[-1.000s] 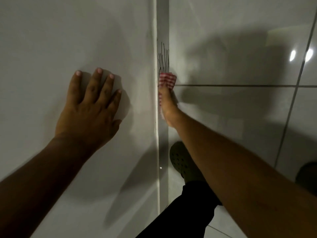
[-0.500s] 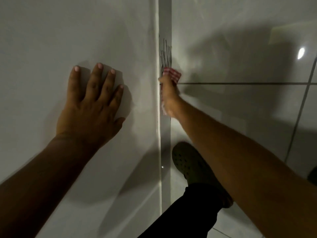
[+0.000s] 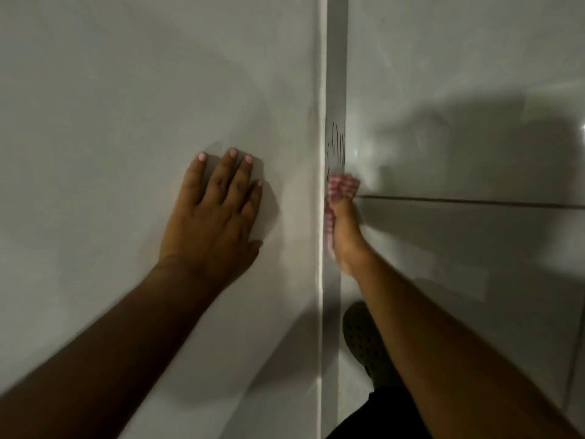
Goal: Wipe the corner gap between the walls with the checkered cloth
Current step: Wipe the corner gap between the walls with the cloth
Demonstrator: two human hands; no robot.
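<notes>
Right hand (image 3: 343,236) grips checkered cloth (image 3: 342,186) in corner gap (image 3: 336,90), below scribbles (image 3: 336,147); left hand (image 3: 215,217) flat, empty, left of gap.

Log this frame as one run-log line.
left hand: flat on wall | right hand: presses checkered cloth into corner gap | dark marks: above cloth

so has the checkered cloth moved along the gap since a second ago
Cannot tell. The checkered cloth sits just below the dark scribble marks and beside the horizontal grout line, much as before.
</notes>
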